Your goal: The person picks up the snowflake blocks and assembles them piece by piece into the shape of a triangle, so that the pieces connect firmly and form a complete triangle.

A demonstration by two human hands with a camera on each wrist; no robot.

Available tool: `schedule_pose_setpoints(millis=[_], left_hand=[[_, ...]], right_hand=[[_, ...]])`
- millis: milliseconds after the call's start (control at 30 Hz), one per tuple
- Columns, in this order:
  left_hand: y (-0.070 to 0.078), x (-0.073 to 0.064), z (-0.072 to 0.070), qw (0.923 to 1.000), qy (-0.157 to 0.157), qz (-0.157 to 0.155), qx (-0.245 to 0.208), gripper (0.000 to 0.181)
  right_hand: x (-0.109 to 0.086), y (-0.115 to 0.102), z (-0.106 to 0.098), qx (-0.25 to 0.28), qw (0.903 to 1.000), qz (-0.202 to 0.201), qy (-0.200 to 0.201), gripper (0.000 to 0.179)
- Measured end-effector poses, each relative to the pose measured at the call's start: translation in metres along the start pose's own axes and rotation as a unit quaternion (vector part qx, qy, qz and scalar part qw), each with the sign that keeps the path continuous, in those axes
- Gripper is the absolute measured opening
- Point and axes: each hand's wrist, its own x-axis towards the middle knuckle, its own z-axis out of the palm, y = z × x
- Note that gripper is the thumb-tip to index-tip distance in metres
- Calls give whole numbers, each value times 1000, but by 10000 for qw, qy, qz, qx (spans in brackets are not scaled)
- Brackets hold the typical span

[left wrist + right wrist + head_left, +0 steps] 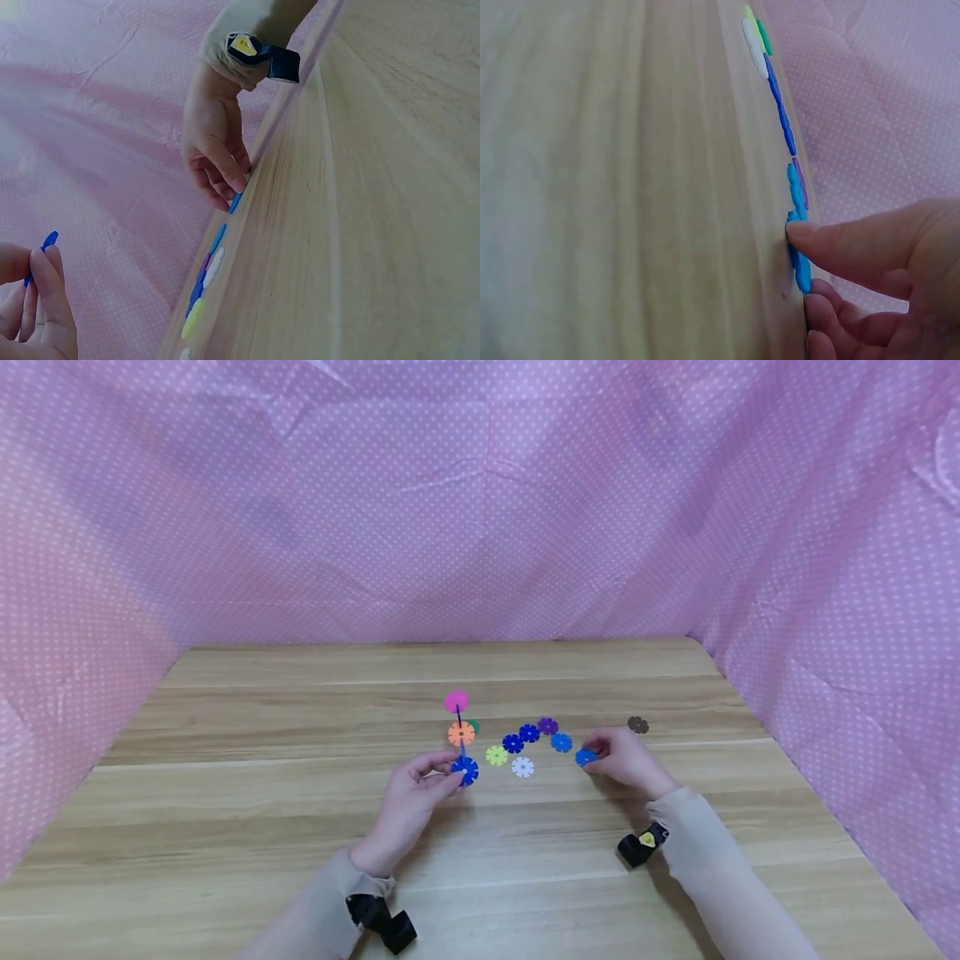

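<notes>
Beige sleeves (712, 868) are nearest the camera on my remote feed, one to each side of the white disc (522, 767). Wooden table (187, 860) extends all round that disc. Left of it, the left hand (408, 806) has thumb and fingers drawn together, pinching the dark-blue end disc (468, 769) of a linked piece (461, 734). Right of it, the right hand (626, 764) pinches a light-blue disc (584, 758), its fingers parted only by the disc's thickness. I judge the step in hand to be taking up one single disc while the left hand steadies the linked piece; the next move calls for a secure pinch and a rim slot turned outward. Left of the white disc and reaching beyond it, the linked piece alternates face-on and edge-on discs, with pink at its far end and orange mid-length. I cannot tell whether it touches the table. Just left of the white disc lies a yellow-green disc (497, 756), flat, round and notched.
</notes>
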Motion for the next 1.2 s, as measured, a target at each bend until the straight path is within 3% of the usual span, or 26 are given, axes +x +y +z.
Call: schedule_pose_setpoints(millis=[333, 567, 700, 900, 1067, 1200], left_hand=[[2, -2, -2, 9998, 48, -180, 81, 29], [5, -3, -2, 9999, 61, -142, 26, 29], [7, -3, -1, 9999, 60, -161, -10, 29], [9, -5, 1, 9998, 68, -168, -71, 30], [10, -6, 1, 9998, 59, -169, -91, 30], [11, -6, 1, 9999, 40, -146, -37, 30]], right_hand=[[1, -1, 1, -9, 9998, 177, -76, 26], [-1, 2, 4, -112, 9999, 0, 93, 12], [-4, 2, 8, 222, 9997, 56, -30, 5], [-10, -6, 14, 1321, 9902, 255, -388, 17], [-16, -24, 21, 1303, 9904, 308, -348, 17], [-19, -44, 33, 1307, 9913, 128, 14, 15]])
